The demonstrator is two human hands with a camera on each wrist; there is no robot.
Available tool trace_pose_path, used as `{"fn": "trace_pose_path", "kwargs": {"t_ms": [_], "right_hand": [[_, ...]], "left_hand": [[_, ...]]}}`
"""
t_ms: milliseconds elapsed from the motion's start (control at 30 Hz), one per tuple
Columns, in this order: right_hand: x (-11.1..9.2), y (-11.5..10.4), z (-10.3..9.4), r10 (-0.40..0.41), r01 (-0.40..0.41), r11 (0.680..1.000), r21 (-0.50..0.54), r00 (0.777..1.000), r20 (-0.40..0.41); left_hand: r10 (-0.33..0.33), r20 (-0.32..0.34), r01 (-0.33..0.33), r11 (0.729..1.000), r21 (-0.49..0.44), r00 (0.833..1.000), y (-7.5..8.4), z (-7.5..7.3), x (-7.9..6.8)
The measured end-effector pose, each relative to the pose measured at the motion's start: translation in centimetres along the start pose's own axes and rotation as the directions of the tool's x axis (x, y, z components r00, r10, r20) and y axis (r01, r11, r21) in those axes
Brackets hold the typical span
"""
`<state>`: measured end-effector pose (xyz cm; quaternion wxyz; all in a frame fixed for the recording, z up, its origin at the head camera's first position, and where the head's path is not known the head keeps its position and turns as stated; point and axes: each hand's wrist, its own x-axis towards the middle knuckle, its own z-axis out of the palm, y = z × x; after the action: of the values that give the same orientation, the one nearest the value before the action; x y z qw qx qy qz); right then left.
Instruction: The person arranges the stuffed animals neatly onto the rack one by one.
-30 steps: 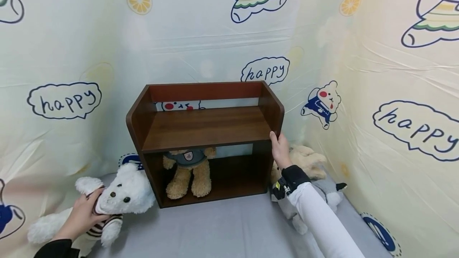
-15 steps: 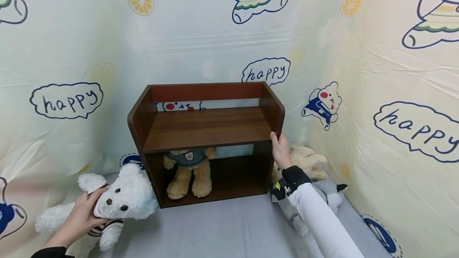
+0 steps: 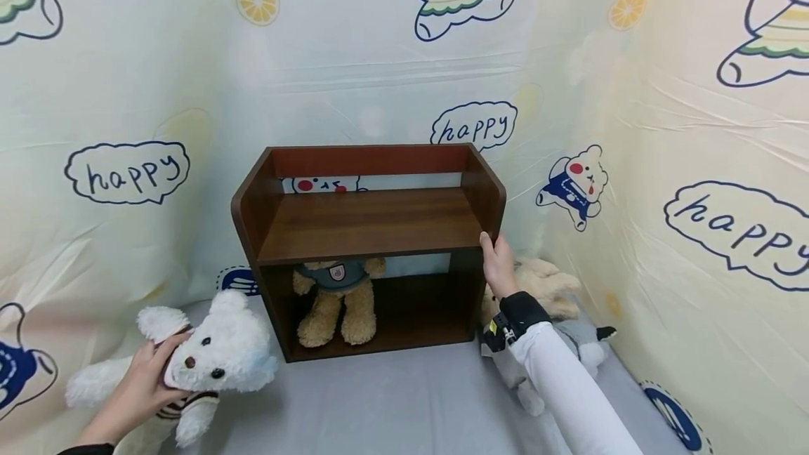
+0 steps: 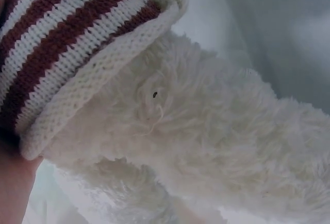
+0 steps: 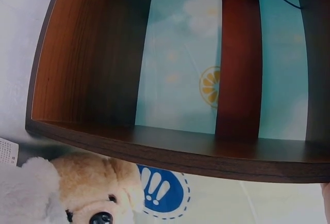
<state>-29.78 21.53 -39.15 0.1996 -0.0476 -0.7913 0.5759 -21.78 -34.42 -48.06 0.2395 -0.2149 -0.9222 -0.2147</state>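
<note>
My left hand [image 3: 144, 381] grips a white plush bear [image 3: 221, 343] by its upper body, at the lower left of the head view. The bear's head tips to the right. In the left wrist view its knitted striped sweater [image 4: 67, 44] and shaggy white fur fill most of the frame. My right hand [image 3: 499, 264] holds the front edge of the right side panel of a dark brown wooden shelf [image 3: 373, 223], thumb on the front. A tan teddy bear [image 3: 341, 307] in a blue-grey shirt sits in the lower compartment at the left; the middle board hides its head.
Right of the shelf lie a beige plush toy [image 3: 546, 286] and a grey plush toy [image 3: 571, 343], partly behind my right forearm. A grey cloth [image 3: 379, 399] covers the surface. Printed curtains [image 3: 354, 55] hang behind and at the sides.
The white bear has shifted slightly right, its head tilting a little lower, with my left hand still around it. The head view has drifted slightly. My right hand stays on the shelf panel.
</note>
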Motion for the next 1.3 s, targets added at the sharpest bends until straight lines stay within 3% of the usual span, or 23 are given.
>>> {"fn": "trace_pose_path", "kwargs": {"t_ms": [400, 733, 1300], "right_hand": [[0.1, -0.2, -0.4, 0.018, -0.018, 1.000, -0.006, 1.000, 0.025], [0.0, 0.0, -0.1, 0.014, -0.014, 1.000, -0.014, 0.999, 0.034], [-0.1, -0.2, -0.1, 0.033, -0.033, 0.999, -0.004, 0.999, 0.041]], "left_hand": [[0.057, -0.065, -0.057, 0.998, -0.002, 0.996, 0.3, 1.1, -0.6], [0.117, -0.151, -0.125, 0.991, -0.042, 0.982, 0.9, 1.0, -0.5], [0.103, -0.123, -0.107, 0.994, -0.023, 0.987, 2.8, 0.6, -0.5]]}}
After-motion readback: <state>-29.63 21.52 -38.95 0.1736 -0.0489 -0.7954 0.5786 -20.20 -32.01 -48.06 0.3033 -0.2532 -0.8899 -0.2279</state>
